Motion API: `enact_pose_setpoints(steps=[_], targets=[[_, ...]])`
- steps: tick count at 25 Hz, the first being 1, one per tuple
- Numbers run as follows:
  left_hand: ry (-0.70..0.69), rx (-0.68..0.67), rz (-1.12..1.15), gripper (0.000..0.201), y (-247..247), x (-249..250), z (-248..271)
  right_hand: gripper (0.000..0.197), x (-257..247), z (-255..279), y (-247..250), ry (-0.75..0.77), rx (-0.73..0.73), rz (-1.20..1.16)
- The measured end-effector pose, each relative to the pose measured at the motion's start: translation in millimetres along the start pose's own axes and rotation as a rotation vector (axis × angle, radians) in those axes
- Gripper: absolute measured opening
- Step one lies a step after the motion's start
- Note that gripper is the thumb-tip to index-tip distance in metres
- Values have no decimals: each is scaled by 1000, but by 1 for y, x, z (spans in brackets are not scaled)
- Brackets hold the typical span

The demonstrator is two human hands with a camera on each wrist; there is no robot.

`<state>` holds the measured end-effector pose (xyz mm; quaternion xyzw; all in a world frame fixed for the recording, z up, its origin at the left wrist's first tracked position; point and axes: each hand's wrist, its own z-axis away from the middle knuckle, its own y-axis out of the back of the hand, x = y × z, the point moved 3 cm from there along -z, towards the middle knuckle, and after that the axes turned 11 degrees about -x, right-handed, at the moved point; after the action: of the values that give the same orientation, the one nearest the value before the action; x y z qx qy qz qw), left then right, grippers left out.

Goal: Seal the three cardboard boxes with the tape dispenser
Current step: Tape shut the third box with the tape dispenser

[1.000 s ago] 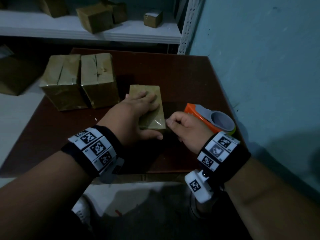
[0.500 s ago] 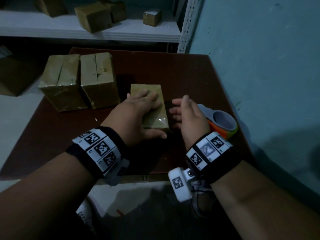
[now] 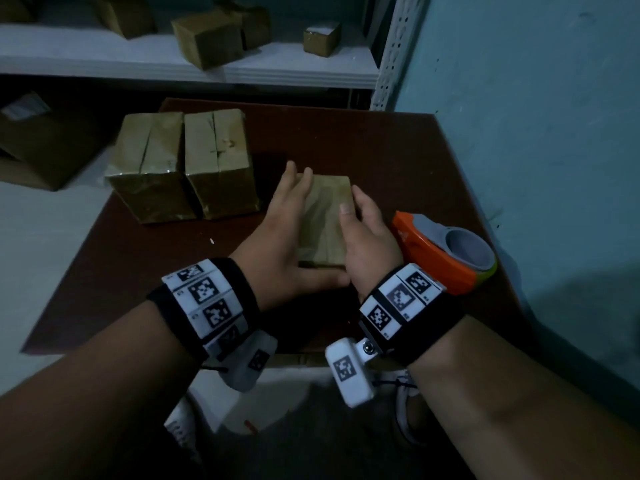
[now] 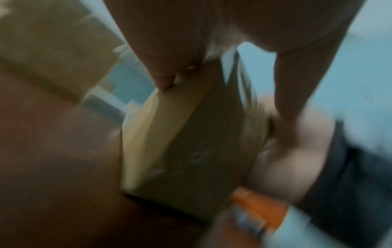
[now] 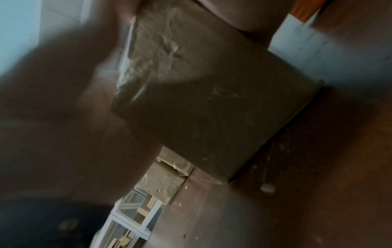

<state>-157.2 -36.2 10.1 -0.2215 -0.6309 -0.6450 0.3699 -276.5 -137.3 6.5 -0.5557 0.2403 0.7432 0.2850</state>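
We see a dark reddish-brown surface point(image 3: 363, 143) against a teal wall point(image 3: 536, 116). Behind it, a white shelf point(image 3: 104, 60) carries several small brown blocks point(image 3: 207, 43).

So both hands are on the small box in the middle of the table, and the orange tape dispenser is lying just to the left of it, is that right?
Not quite. Both the left hand and right hand are on the small box, but the orange tape dispenser lies to its right, beside the right wrist, as the head view shows.
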Motion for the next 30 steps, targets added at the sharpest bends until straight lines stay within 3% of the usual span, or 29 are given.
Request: enact_pose_setpoints(steps=[1, 3, 4, 6, 8, 10, 13, 18, 22, 26, 30], targets=[[3, 89, 185, 103, 6, -2, 1, 49, 2, -3, -1, -15, -5, -39], [47, 413, 599, 46, 27, -4, 5, 49, 4, -5, 0, -21, -10, -39], [69, 558, 719, 34, 38, -5, 7, 50, 5, -6, 1, -16, -9, -21], [102, 678, 779, 25, 47, -4, 8, 49, 4, -5, 1, -12, 1, -16], [127, 646, 796, 28, 36, 2, 6, 46, 5, -5, 2, -32, 21, -43], [164, 567, 817, 44, 17, 9, 1, 42, 6, -6, 1, -47, 49, -91], [254, 453, 648, 56, -3, 15, -6, 37, 9, -7, -2, -22, 109, -73], [287, 478, 706, 56, -15, 9, -10, 42, 8, -8, -2, -2, 137, -20], [198, 456, 879, 66, -23, -3, -20, 43, 12, -8, -4, -2, 72, -61], [145, 403, 849, 81, -24, -8, -22, 40, 15, -12, -4, 0, 72, -80], [94, 357, 937, 90, -26, -13, -19, 47, 9, -11, -3, -13, 66, 80]])
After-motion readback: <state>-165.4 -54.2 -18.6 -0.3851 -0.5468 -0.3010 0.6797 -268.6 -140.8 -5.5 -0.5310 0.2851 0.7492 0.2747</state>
